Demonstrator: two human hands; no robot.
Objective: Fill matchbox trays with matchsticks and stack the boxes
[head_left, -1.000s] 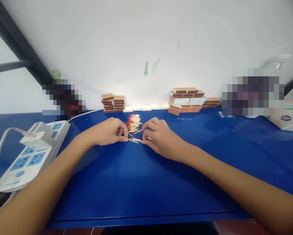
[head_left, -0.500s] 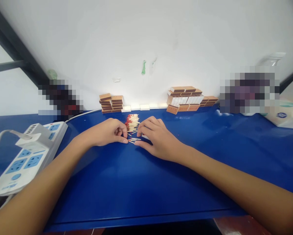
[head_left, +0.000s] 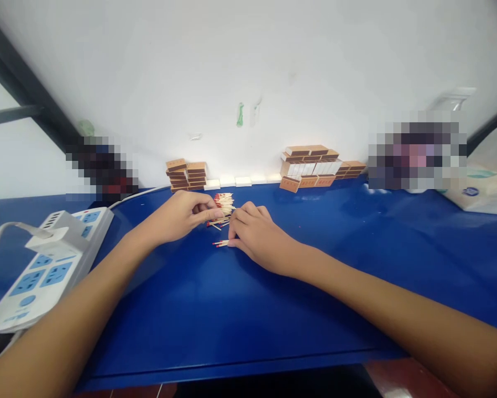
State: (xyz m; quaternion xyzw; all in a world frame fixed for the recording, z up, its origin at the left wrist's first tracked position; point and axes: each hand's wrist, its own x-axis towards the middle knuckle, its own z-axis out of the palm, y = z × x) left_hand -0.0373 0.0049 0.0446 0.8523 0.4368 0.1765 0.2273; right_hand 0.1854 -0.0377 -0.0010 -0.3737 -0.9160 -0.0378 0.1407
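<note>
Head view: your right hand (head_left: 259,236) pinches a few matches (head_left: 220,244) by their pale ends; your left hand (head_left: 181,217), its grip hidden, has shifted from them to the pile (head_left: 224,200) behind, leaving only your right on them.

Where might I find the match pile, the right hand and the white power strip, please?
Match pile (head_left: 224,202), head view: on its exposed upper matches.
Right hand (head_left: 260,239), head view: on its back.
White power strip (head_left: 49,272), head view: on its socket face.
</note>
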